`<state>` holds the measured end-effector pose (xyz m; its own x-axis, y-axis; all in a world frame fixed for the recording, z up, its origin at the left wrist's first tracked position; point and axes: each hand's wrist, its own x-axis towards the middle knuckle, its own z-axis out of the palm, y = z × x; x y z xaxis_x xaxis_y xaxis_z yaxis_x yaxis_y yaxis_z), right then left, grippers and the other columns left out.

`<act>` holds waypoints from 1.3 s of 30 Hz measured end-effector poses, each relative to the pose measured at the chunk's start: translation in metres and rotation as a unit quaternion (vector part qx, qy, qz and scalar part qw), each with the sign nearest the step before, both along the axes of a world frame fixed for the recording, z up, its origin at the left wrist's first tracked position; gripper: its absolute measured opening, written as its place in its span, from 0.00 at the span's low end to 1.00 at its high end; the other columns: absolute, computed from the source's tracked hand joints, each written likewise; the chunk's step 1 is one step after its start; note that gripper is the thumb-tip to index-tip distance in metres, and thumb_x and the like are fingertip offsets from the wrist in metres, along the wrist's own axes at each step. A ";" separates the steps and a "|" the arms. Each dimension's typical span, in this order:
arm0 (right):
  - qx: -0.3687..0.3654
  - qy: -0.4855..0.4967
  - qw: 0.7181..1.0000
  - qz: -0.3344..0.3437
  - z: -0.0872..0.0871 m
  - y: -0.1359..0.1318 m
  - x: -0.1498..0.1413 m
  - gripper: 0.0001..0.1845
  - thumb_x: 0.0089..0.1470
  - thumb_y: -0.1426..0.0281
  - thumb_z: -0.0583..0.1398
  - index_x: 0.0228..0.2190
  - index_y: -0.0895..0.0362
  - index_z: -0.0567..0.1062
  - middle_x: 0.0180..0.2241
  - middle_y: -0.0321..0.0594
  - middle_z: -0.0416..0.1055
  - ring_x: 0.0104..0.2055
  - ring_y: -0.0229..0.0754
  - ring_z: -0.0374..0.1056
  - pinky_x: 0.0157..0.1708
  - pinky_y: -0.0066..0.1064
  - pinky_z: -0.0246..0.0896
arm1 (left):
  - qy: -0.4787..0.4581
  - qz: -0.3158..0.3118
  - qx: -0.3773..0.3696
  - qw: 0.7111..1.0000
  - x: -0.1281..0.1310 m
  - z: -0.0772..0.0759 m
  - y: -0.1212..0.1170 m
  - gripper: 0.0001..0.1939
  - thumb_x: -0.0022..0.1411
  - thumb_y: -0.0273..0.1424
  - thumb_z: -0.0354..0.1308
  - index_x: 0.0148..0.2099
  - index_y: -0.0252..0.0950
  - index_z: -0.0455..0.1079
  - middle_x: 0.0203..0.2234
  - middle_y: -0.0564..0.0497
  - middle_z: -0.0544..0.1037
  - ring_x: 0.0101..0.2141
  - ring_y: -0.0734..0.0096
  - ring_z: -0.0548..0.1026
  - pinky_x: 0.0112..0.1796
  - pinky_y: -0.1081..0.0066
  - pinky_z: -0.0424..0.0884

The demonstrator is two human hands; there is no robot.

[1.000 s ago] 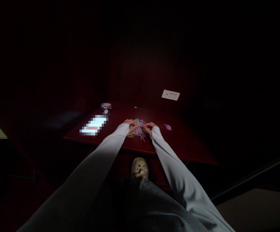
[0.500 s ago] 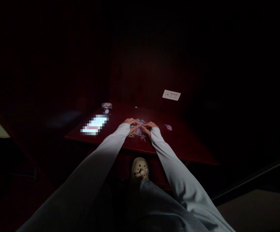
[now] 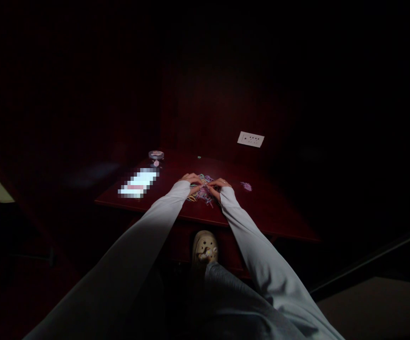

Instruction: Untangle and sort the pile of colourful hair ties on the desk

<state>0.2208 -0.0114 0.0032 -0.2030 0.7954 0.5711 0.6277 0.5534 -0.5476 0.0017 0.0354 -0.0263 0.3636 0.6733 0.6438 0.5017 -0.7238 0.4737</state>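
A tangled pile of thin, pastel-coloured hair ties (image 3: 204, 193) lies near the front of the dark red table (image 3: 261, 208). Over its left side, my left hand (image 3: 191, 181) has thumb and fingers brought together in a pinch. From the right, my right hand (image 3: 218, 185) pinches too, its fingertips close to those of the left. Between them is a small hair tie, hard to make out in the dim light. A separate small bunch of purple hair ties (image 3: 246, 186) sits to the right of my right hand.
On the left lies a bright, pixelated phone-like screen (image 3: 139, 182). Behind it stands a clear round jar (image 3: 156, 158) with a pinkish label. A small green ring (image 3: 199, 157) rests at the back. A white socket plate (image 3: 251, 139) is on the wall. Below shows a beige clog (image 3: 204, 245).
My right hand has moved slightly left, bringing its fingertips closer to my left hand. The pile and the things around it stay in place; the view has shifted a little.
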 end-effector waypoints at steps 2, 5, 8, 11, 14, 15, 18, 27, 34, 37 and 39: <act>0.001 0.005 1.000 0.005 -0.001 0.000 0.000 0.11 0.59 0.57 0.66 0.36 0.49 0.86 0.36 0.41 0.77 0.39 0.46 0.71 0.47 0.38 0.66 | -0.005 -0.008 0.003 1.000 0.000 -0.001 0.001 0.06 0.65 0.34 0.66 0.42 0.41 0.84 0.43 0.48 0.83 0.44 0.62 0.79 0.48 0.63 0.76; 0.002 0.013 1.000 0.003 -0.002 0.002 0.000 0.14 0.59 0.55 0.65 0.39 0.50 0.85 0.37 0.40 0.77 0.39 0.45 0.71 0.45 0.37 0.67 | -0.009 -0.014 -0.001 1.000 -0.002 -0.001 0.002 0.07 0.66 0.35 0.66 0.41 0.41 0.84 0.43 0.47 0.83 0.44 0.62 0.78 0.48 0.63 0.75; 0.002 0.028 1.000 -0.012 -0.004 0.004 0.001 0.20 0.63 0.50 0.61 0.36 0.51 0.84 0.36 0.40 0.75 0.38 0.44 0.70 0.45 0.36 0.66 | -0.006 -0.024 -0.003 1.000 -0.004 0.000 0.005 0.06 0.65 0.35 0.67 0.41 0.42 0.84 0.43 0.48 0.83 0.44 0.62 0.78 0.49 0.62 0.74; -0.009 0.009 1.000 -0.014 -0.004 0.005 0.002 0.26 0.65 0.46 0.57 0.32 0.52 0.83 0.36 0.41 0.75 0.40 0.44 0.70 0.46 0.35 0.66 | -0.004 -0.034 0.007 0.999 -0.005 -0.001 0.008 0.05 0.64 0.34 0.68 0.41 0.42 0.84 0.43 0.48 0.83 0.44 0.62 0.78 0.50 0.61 0.74; -0.022 -0.028 0.999 -0.016 -0.003 0.004 0.002 0.26 0.66 0.46 0.57 0.32 0.51 0.83 0.38 0.41 0.75 0.42 0.45 0.70 0.47 0.35 0.65 | 0.000 -0.030 0.012 0.999 -0.004 -0.001 0.009 0.03 0.63 0.33 0.70 0.40 0.42 0.85 0.43 0.48 0.83 0.44 0.61 0.78 0.50 0.60 0.74; -0.025 -0.038 0.999 -0.021 -0.003 0.003 0.002 0.25 0.66 0.47 0.57 0.33 0.51 0.84 0.38 0.41 0.76 0.43 0.45 0.70 0.48 0.36 0.64 | 0.001 -0.027 0.012 1.000 -0.004 -0.001 0.009 0.03 0.62 0.32 0.71 0.39 0.42 0.85 0.43 0.48 0.83 0.44 0.61 0.78 0.50 0.60 0.74; -0.035 -0.059 0.997 -0.043 -0.001 0.001 0.001 0.22 0.67 0.49 0.58 0.36 0.50 0.85 0.41 0.40 0.76 0.45 0.46 0.71 0.52 0.39 0.61 | 0.002 -0.020 0.011 1.000 -0.003 0.000 0.007 0.02 0.61 0.31 0.72 0.39 0.43 0.85 0.43 0.48 0.83 0.45 0.61 0.78 0.49 0.62 0.75; -0.042 -0.030 0.998 -0.040 -0.006 0.008 0.002 0.17 0.61 0.51 0.65 0.34 0.49 0.85 0.38 0.39 0.74 0.42 0.45 0.70 0.49 0.38 0.62 | 0.012 -0.007 0.014 1.000 -0.003 0.002 0.004 0.02 0.61 0.31 0.73 0.38 0.42 0.85 0.42 0.49 0.83 0.44 0.62 0.79 0.48 0.62 0.77; -0.027 0.011 0.999 -0.018 -0.010 0.012 0.004 0.20 0.58 0.48 0.65 0.31 0.50 0.84 0.35 0.38 0.72 0.39 0.44 0.69 0.45 0.36 0.64 | 0.016 -0.013 0.011 1.000 -0.002 0.003 0.004 0.02 0.60 0.31 0.73 0.38 0.43 0.85 0.42 0.49 0.83 0.45 0.63 0.79 0.49 0.63 0.77; -0.032 0.009 0.999 -0.018 -0.009 0.012 0.003 0.18 0.57 0.48 0.66 0.30 0.49 0.84 0.35 0.38 0.73 0.39 0.44 0.69 0.44 0.36 0.64 | 0.014 -0.013 0.008 1.000 -0.002 0.003 0.004 0.02 0.61 0.32 0.73 0.38 0.43 0.86 0.42 0.50 0.83 0.45 0.62 0.80 0.50 0.61 0.77; -0.038 0.011 0.999 -0.012 -0.008 0.012 0.003 0.17 0.56 0.50 0.67 0.30 0.50 0.84 0.35 0.38 0.72 0.39 0.44 0.69 0.44 0.36 0.65 | 0.011 -0.015 0.011 1.000 -0.002 0.003 0.004 0.02 0.61 0.33 0.73 0.38 0.44 0.86 0.42 0.50 0.84 0.44 0.62 0.80 0.50 0.61 0.77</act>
<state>0.2237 0.0004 -0.0051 -0.1716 0.8405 0.5139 0.6267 0.4956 -0.6013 -0.0005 0.0395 -0.0236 0.3976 0.6483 0.6494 0.4903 -0.7483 0.4468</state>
